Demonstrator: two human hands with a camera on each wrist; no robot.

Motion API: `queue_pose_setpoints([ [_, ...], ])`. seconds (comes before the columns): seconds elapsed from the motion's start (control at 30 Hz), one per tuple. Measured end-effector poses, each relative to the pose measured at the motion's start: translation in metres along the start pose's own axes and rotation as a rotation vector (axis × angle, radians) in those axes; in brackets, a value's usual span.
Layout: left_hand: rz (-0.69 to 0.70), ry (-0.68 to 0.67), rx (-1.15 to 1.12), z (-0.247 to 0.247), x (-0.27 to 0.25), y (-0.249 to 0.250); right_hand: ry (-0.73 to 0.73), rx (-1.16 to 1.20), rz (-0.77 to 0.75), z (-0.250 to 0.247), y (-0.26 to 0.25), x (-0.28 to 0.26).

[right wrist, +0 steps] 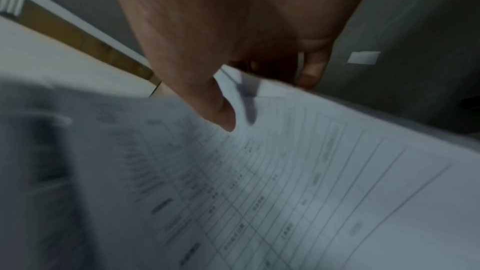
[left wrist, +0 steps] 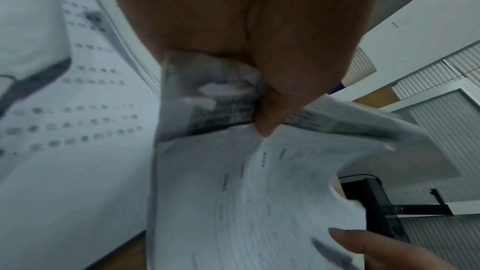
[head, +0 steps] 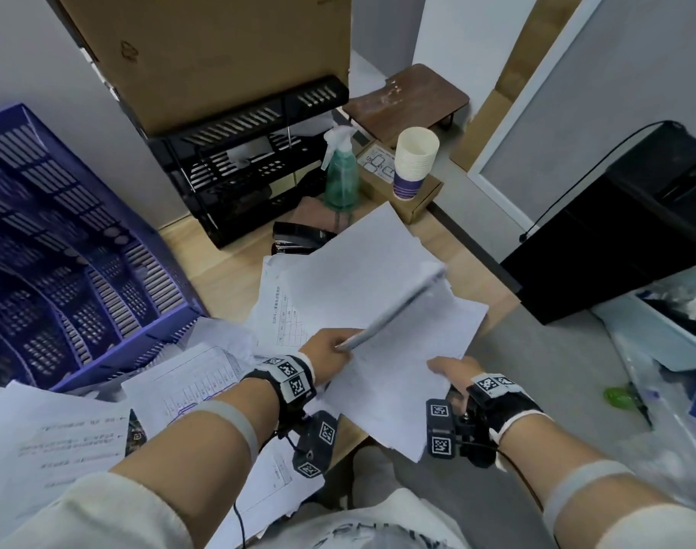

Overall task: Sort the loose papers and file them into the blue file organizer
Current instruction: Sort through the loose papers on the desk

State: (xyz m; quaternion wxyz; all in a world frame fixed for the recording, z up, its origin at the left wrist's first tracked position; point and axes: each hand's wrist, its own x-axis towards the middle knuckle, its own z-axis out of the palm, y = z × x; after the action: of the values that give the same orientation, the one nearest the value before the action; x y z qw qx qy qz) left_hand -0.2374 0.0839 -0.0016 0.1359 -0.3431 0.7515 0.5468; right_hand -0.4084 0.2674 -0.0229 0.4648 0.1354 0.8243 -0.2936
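**Papers held in both hands above the desk**

Hands meet over a light wooden desk (head: 227, 271), each on its own sheaf of white printed paper. The left hand (head: 330, 350) pinches the near corner of a thin stack of white sheets (head: 354, 271), thumb and fingers clamped on the edge; the stack tilts up and away from the person, its blank back facing the head camera. In the left wrist view the thumb (left wrist: 267, 124) presses into creased, printed paper, and the picture is blurred. The right hand (head: 453, 374) grips a second white sheet with a ruled table (head: 397, 374) at its near right edge, thumb on top and fingers curled beneath; the right wrist view shows the thumb (right wrist: 221, 114) lying on the printed grid. This sheet sits lower and flatter than the tilted stack, and the two overlap where the hands come close.

The blue slotted plastic file organizer (head: 73, 247) stands at the left of the desk, its compartments open towards the person. Loose white printed pages (head: 73, 437) lie spread in front of it and under the left forearm, some hanging over the desk edge.

Behind the held papers are a black stapler (head: 298, 235), a green translucent spray bottle (head: 340, 176), a stack of white paper cups with purple bands (head: 413, 160) on a small cardboard box, and a black slotted tray rack (head: 243, 168) carrying a large brown cardboard box (head: 219, 53). A black boxy device (head: 635, 219) sits at the right.
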Motion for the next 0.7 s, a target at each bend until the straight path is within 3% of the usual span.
queue_pose_setpoints([
  [0.2, -0.024, -0.057, -0.205, -0.005, 0.011, 0.017, 0.036, 0.225, -0.045, -0.03, 0.003, 0.013],
  [0.4, -0.024, 0.001, -0.037, -0.008, 0.038, 0.027, -0.105, 0.414, -0.01, -0.047, 0.013, 0.012],
  [0.5, -0.065, 0.064, -0.063, -0.008, 0.053, 0.031, -0.063, 0.42, -0.048, -0.044, 0.009, 0.022],
  [0.57, -0.06, 0.179, -0.057, -0.012, 0.064, 0.031, 0.038, 0.433, -0.084, -0.045, 0.008, 0.033],
  [0.63, -0.077, 0.437, 0.117, -0.025, 0.078, 0.031, 0.08, 0.395, -0.089, -0.048, 0.01, 0.047],
  [0.7, -0.19, 0.591, 0.321, -0.041, 0.083, 0.034, 0.089, 0.375, -0.099, -0.05, 0.014, 0.058],
])
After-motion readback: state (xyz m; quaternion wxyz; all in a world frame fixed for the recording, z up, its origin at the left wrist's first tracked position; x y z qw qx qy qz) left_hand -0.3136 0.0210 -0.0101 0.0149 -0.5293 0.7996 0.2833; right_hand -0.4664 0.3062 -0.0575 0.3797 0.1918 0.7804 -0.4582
